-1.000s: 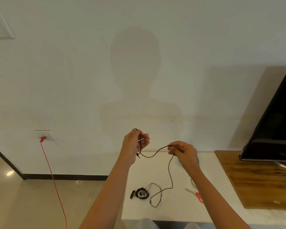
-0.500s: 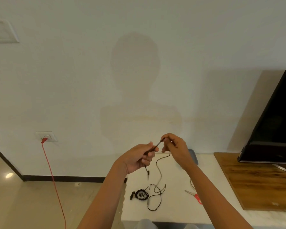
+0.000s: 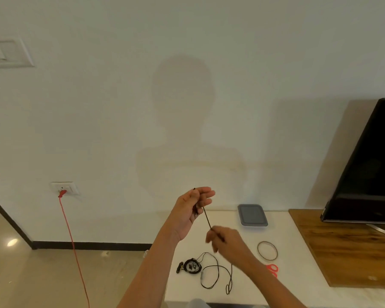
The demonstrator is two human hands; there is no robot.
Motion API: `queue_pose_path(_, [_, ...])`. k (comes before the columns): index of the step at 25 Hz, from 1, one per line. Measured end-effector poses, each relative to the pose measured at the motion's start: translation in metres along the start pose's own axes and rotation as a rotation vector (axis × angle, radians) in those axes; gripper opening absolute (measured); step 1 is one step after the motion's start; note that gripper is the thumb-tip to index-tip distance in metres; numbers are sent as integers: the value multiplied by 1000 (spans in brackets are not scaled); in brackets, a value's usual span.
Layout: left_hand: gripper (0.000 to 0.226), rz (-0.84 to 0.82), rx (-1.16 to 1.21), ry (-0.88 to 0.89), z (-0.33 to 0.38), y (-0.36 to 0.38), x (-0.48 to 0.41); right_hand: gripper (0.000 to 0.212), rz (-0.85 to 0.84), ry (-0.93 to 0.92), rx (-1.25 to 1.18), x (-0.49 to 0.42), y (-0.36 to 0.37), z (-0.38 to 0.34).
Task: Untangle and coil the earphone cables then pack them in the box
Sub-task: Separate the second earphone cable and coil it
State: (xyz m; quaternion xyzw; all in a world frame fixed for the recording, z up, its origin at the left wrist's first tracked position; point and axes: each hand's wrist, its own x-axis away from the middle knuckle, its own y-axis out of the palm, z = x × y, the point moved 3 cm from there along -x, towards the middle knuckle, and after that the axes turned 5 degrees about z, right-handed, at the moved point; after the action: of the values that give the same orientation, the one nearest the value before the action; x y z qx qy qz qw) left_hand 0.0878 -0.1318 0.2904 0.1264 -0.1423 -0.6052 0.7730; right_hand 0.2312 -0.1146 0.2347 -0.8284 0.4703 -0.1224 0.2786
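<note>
The hands, close together and level half a second ago, have drawn apart: the left hand [image 3: 192, 211] has risen with its palm turned to the camera, and the right hand [image 3: 230, 243] has dropped toward the surface [image 3: 298, 294].

The left fingers [image 3: 206, 195] are only loosely bent, yet they hold the earphone cable [image 3: 207, 218] against the palm, with a short dark end poking out above the hand near the thumb. From there the cable runs straight and tight, down and to the right, into the right fingers [image 3: 211, 239]. These are blurred by motion but seem to pinch it.

Below the right wrist the cable hangs down to the white surface and lies there in loose loops, with a small inline piece on it. It ends just beside a coiled black bundle [image 3: 191, 266] near the surface's left edge.

A rubber band [image 3: 267, 250] lies flat to the right of the right hand. Red scissors [image 3: 272, 269] show partly behind the forearm. The grey box [image 3: 252, 215] sits at the back against the wall, well apart from the cable. Farther right, a dark screen [image 3: 369, 174] stands on a wooden board [image 3: 342, 247]. On the left, a red cord [image 3: 72, 241] hangs from a wall socket [image 3: 63, 188].
</note>
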Motion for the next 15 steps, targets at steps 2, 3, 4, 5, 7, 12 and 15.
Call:
queue_pose_path(2, [32, -11, -69, 24, -2, -1, -2, 26, -91, -11, -1, 25, 4, -12])
queue_pose_path(3, [32, -26, -101, 21, -3, -3, -2, 26, -95, -18, -2, 32, -1, -20])
queue_pose_path(4, [32, -49, -143, 15, -3, -4, -2, 26, -74, -27, -4, 37, -10, -30])
queue_pose_path(5, [32, -82, -201, 12, -3, -4, 0, 26, -37, -43, -1, 38, -22, -40])
queue_pose_path(7, [29, -172, -329, 13, -2, -2, 5, 27, 50, -100, 20, 35, -50, -63])
queue_pose_path(12, [39, -340, -354, -93, -3, 13, 21, 26, 218, -264, 107, -6, -89, -93])
queue_pose_path(15, [42, -390, -280, -141, -2, 20, 27, 16, 233, -229, 0, -37, -88, -77])
